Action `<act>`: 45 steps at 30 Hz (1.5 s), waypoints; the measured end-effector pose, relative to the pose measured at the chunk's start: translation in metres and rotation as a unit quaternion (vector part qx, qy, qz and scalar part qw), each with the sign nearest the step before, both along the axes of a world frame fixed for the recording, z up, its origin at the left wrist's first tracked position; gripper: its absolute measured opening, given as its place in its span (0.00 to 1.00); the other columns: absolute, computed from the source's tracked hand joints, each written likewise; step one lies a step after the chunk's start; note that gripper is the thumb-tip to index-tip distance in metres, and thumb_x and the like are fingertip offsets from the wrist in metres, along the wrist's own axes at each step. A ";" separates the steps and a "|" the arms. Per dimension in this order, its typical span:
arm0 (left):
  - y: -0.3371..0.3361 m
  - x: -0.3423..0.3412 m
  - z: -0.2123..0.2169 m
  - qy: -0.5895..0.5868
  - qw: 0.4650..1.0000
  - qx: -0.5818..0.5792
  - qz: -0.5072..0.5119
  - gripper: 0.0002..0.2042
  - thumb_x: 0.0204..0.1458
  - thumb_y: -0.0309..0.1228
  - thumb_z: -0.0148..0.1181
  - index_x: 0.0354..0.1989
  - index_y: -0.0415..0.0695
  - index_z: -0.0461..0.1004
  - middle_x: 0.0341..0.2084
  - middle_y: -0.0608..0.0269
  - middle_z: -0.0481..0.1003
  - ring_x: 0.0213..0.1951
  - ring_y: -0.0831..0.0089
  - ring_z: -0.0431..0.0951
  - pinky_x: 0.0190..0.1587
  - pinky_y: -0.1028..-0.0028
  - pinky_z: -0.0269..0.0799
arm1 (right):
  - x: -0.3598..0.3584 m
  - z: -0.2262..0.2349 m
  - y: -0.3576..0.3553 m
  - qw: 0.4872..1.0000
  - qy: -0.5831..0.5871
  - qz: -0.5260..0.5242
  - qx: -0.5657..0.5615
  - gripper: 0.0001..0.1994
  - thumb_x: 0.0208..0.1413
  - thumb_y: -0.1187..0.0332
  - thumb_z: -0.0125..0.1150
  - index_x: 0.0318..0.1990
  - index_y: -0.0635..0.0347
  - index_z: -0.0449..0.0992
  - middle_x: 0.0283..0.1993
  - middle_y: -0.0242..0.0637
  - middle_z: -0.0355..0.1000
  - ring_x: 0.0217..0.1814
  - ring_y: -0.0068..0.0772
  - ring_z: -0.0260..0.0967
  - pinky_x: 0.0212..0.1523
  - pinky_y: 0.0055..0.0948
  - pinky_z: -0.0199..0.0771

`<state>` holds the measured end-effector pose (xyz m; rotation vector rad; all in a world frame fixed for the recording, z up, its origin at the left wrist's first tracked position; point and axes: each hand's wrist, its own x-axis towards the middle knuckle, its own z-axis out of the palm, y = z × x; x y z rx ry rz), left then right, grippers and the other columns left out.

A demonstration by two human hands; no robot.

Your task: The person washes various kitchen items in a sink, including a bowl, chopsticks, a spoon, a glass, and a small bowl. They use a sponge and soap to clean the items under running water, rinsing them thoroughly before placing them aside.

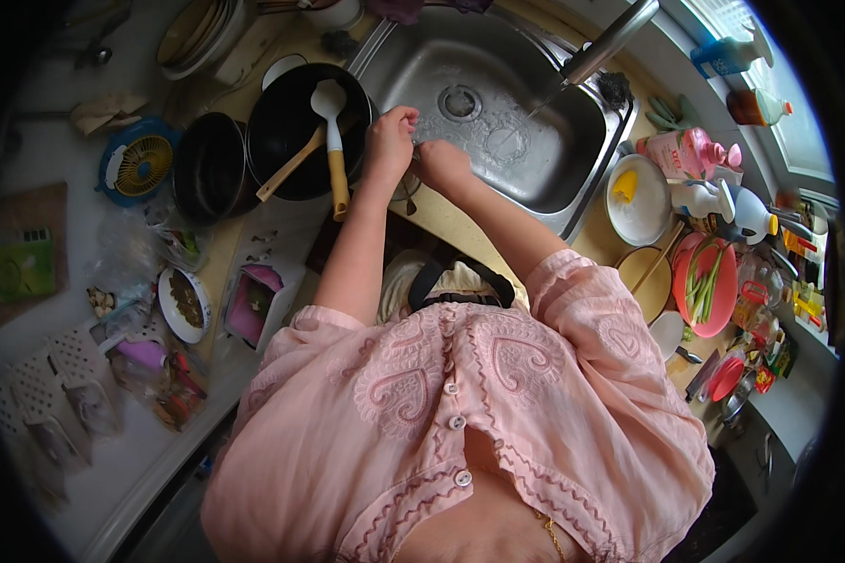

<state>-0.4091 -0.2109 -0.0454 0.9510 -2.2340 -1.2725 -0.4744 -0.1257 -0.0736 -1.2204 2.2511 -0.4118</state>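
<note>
My left hand (391, 141) is over the near left edge of the steel sink (573, 202), its fingers curled inward. What those fingers hold, if anything, is hidden. Close by on its right, my right hand (444, 165) is closed like a fist; its contents cannot be made out. Just below both hands a small, partly covered item (407, 186) shows between my forearms. Water runs from the tap (610, 42) into the basin, around the drain (460, 102). Left of my left hand stands a black pot (272, 141) with a white-headed spatula (333, 122) and a wooden spoon (296, 162) across it.
A second dark pot (208, 169) and a blue fan (137, 159) stand further left. On the right are a white bowl (643, 214) with a yellow item, a pink basin (714, 310) of green stalks, and several bottles (671, 155) along the wall.
</note>
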 end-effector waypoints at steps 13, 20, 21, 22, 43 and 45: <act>0.005 -0.028 -0.027 -0.074 0.990 0.014 -0.116 0.09 0.51 0.24 0.48 0.39 0.39 0.71 0.31 0.59 0.75 0.29 0.74 0.75 0.32 0.77 0.71 | -0.037 -0.008 0.088 0.998 0.042 0.048 -0.011 0.09 0.43 0.67 0.49 0.23 0.61 0.75 0.25 0.46 0.71 0.29 0.49 0.69 0.31 0.43 0.70; 0.059 -0.117 -0.011 0.066 0.905 0.392 -0.153 0.14 0.48 0.22 0.54 0.45 0.35 0.64 0.31 0.54 0.73 0.32 0.71 0.76 0.33 0.78 0.74 | -0.047 0.004 0.168 0.998 0.061 -0.034 0.009 0.09 0.44 0.66 0.50 0.22 0.59 0.74 0.23 0.44 0.70 0.29 0.49 0.68 0.30 0.43 0.69; 0.066 -0.129 -0.010 0.086 0.896 0.408 -0.152 0.13 0.49 0.22 0.54 0.43 0.34 0.64 0.31 0.54 0.73 0.31 0.71 0.76 0.33 0.78 0.74 | -0.047 0.004 0.177 0.997 0.062 -0.049 0.015 0.09 0.45 0.66 0.50 0.22 0.59 0.74 0.24 0.44 0.70 0.29 0.49 0.68 0.30 0.43 0.69; 0.071 -0.142 -0.010 0.105 0.887 0.424 -0.149 0.11 0.49 0.22 0.54 0.41 0.34 0.65 0.30 0.53 0.73 0.31 0.71 0.76 0.33 0.78 0.75 | -0.047 0.003 0.187 0.995 0.067 -0.067 0.013 0.09 0.45 0.65 0.50 0.23 0.59 0.74 0.24 0.44 0.70 0.29 0.48 0.68 0.30 0.43 0.69; 0.005 -0.263 -0.072 0.012 0.926 -0.001 -0.378 0.21 0.46 0.32 0.58 0.50 0.40 0.65 0.28 0.60 0.74 0.28 0.77 0.74 0.33 0.78 0.70 | -0.022 0.008 0.238 0.970 0.049 -0.240 0.015 0.10 0.47 0.64 0.53 0.35 0.53 0.76 0.31 0.40 0.72 0.35 0.43 0.70 0.35 0.39 0.70; 0.001 -0.285 -0.085 0.042 0.912 -0.067 -0.403 0.18 0.47 0.32 0.58 0.47 0.40 0.68 0.24 0.61 0.75 0.25 0.77 0.74 0.29 0.79 0.69 | -0.017 0.009 0.235 0.966 0.046 -0.253 0.018 0.10 0.47 0.64 0.53 0.35 0.53 0.76 0.31 0.39 0.72 0.36 0.42 0.69 0.35 0.39 0.70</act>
